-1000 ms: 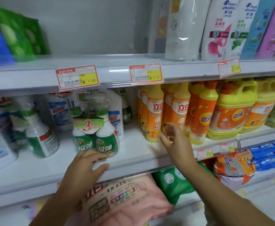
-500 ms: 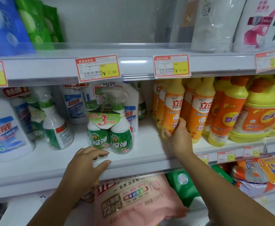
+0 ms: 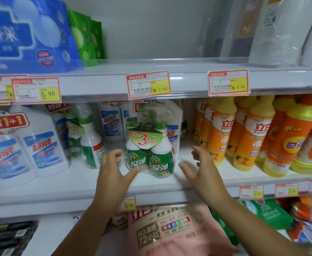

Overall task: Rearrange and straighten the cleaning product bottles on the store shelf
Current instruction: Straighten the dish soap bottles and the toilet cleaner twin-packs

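- Two hands flank the twin pack of green spray bottles (image 3: pixel 149 159), which stands near the front of the middle shelf (image 3: pixel 74 183), likely to square it up.
- Left hand (image 3: pixel 112 170): fingers loosely curled, grasping nothing, thumb at the pack's base.
- Right hand (image 3: pixel 204 169): fingers spread, released, just beside it.
- A card sleeve (image 3: pixel 145 138) binds the two bottles; their fill cannot be told.

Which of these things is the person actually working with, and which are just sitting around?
In the job: left hand, right hand, green twin-pack of spray bottles between them, single spray bottle, orange bottles.
Just there: pink laundry bag below, blue pack above, price tags.
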`<move>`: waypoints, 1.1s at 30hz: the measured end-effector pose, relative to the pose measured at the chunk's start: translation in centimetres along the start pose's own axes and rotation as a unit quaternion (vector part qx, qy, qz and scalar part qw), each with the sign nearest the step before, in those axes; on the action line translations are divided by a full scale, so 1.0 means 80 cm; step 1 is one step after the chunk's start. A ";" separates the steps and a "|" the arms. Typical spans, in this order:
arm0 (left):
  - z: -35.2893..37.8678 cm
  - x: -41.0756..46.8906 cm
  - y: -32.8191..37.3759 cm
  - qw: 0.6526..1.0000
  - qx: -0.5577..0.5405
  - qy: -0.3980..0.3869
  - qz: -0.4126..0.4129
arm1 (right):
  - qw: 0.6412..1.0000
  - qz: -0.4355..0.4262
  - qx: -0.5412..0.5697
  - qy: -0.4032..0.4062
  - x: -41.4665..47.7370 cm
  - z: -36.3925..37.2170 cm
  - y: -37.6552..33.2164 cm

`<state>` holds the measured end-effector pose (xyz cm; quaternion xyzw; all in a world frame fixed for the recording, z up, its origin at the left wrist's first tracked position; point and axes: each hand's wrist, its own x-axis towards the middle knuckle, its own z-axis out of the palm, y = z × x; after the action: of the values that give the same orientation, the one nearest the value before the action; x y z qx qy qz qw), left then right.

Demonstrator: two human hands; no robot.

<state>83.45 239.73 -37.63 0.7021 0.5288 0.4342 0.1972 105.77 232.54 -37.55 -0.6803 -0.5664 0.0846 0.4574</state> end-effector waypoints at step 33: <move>0.029 0.117 0.018 0.962 -0.218 -0.158 -0.044 | 0.997 0.051 0.035 -0.048 0.026 -0.023 0.021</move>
<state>86.78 248.20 -34.12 0.6777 0.4138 0.4138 0.4453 108.82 233.40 -36.88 -0.6870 -0.5487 0.1601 0.4486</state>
